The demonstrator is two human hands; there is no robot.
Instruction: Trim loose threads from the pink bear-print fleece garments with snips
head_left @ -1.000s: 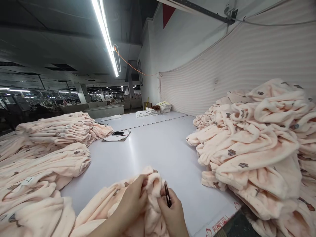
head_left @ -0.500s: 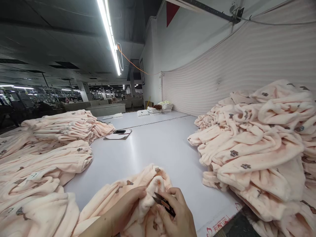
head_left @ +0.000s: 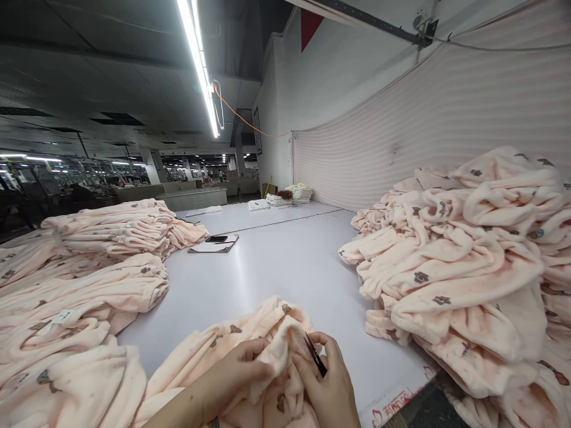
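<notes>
A pale pink fleece garment (head_left: 218, 348) with small brown prints lies bunched at the table's near edge. My left hand (head_left: 243, 371) pinches a raised fold of it between thumb and fingers. My right hand (head_left: 328, 377) is closed around small dark thread snips (head_left: 316, 355), their blades pointing up and to the left beside the fold. The right thumb rests against the fabric. Part of the snips is hidden inside the right palm.
A big heap of the same pink garments (head_left: 464, 261) rises on the right; folded stacks (head_left: 120, 229) lie on the left. Further back on the white table (head_left: 285, 261) are a clipboard (head_left: 214, 246) with a phone (head_left: 216, 239) and white cloth piles (head_left: 280, 200).
The snips have turned from lying across the fold to a steeper angle, shifting slightly right of it. My left hand has moved its hold on the fold a little.
</notes>
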